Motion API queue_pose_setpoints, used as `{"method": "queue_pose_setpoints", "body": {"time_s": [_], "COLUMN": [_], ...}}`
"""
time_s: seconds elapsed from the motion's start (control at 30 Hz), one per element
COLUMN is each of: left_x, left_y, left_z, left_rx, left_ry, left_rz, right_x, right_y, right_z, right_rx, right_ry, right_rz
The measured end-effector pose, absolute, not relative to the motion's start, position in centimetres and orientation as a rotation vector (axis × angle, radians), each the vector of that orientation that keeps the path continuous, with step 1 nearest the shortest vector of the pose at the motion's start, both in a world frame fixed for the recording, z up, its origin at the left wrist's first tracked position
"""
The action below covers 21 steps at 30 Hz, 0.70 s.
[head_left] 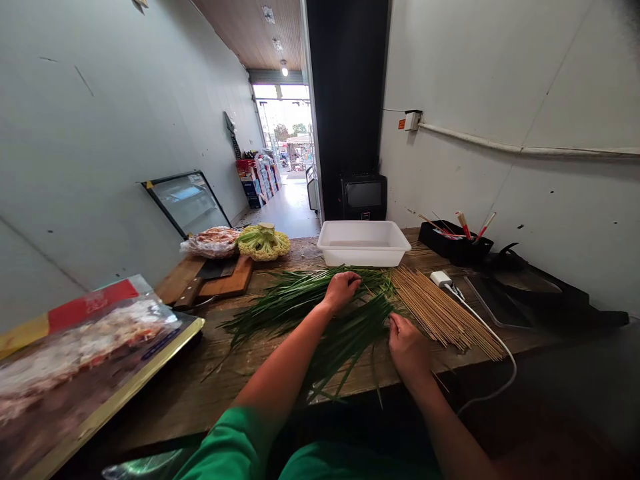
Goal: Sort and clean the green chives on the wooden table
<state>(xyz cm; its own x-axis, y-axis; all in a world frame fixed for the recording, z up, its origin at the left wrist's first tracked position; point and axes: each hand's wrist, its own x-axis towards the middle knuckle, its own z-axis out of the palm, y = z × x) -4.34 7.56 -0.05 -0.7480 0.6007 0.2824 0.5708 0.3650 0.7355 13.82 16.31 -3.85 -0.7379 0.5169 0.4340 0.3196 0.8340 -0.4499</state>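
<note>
Long green garlic chives (285, 300) lie in a wide bundle across the wooden table, with a second spread of chives (345, 340) nearer to me. My left hand (343, 291) reaches over them, its fingers pinched together at the bundle's right end, apparently on chives; the fingertips are partly hidden. My right hand (407, 343) is closed beside the cut ends of the nearer chives. A thin bamboo skewer (441, 383) sticks out past its wrist and seems to run through the grip. To the right lies a fanned pile of bamboo skewers (445, 313).
Behind the chives stands a white plastic tub (364, 257). A cauliflower (264, 243), bagged food (213, 240) and a cleaver (200, 283) on a cutting board (235, 280) are at left. A charger (441, 279) with cable, a phone-like slab (495, 303) and a black box (453, 247) lie right.
</note>
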Motion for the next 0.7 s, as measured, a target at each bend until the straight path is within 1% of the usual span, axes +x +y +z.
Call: {"method": "queue_pose_setpoints", "body": {"time_s": [0.47, 0.7], "left_x": [-3.5, -3.8], "left_y": [6.9, 6.7], "left_z": [1.1, 0.9], "left_rx": [1.122, 1.048], "left_ry": [2.556, 2.474], "left_rz": [1.228, 1.33], "right_x": [13.7, 13.7], "right_y": [16.4, 16.5], "right_z": [-4.2, -4.1], "right_rx": [-0.636, -0.625], "right_ry": [-2.471, -2.476], "right_rz": [0.44, 0.439]}}
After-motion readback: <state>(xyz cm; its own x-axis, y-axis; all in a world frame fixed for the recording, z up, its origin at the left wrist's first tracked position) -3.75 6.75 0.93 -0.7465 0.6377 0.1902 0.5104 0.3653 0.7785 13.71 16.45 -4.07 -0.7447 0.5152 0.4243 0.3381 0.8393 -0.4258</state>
